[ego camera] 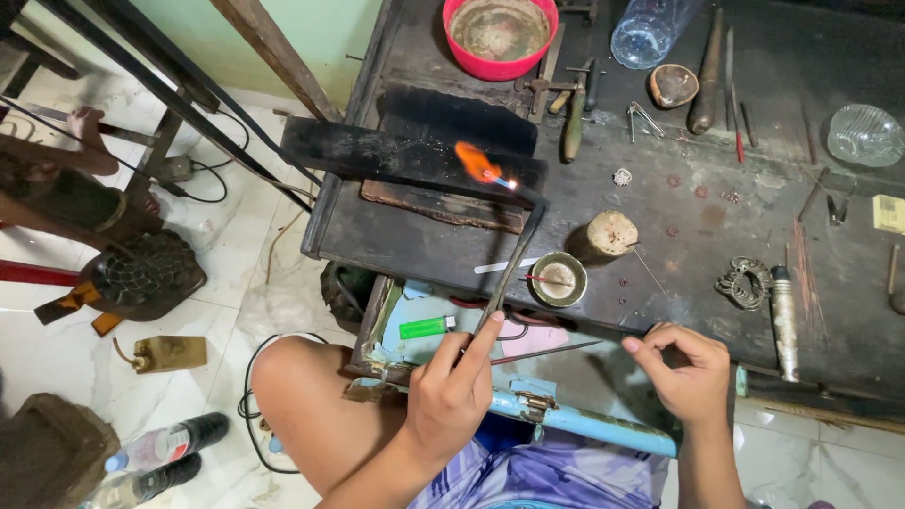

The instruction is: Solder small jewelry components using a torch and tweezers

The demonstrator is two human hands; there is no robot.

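My left hand (452,386) grips a thin metal blowtorch (517,259) whose bent tip throws an orange flame (479,163) over a charred black block (405,151) on the dark workbench (660,198). My right hand (686,368) hovers at the bench's near edge with thumb and fingers pinched together; whether anything small is between them I cannot tell. A small round dish (558,279) and a stubby wooden stump (611,233) sit between the two hands.
A red bowl (500,36), a clear plastic bottle (650,28), hand tools and a glass dish (865,134) crowd the back of the bench. An open drawer holds a green lighter (422,327). Bottles (160,451) and cables lie on the white floor at left.
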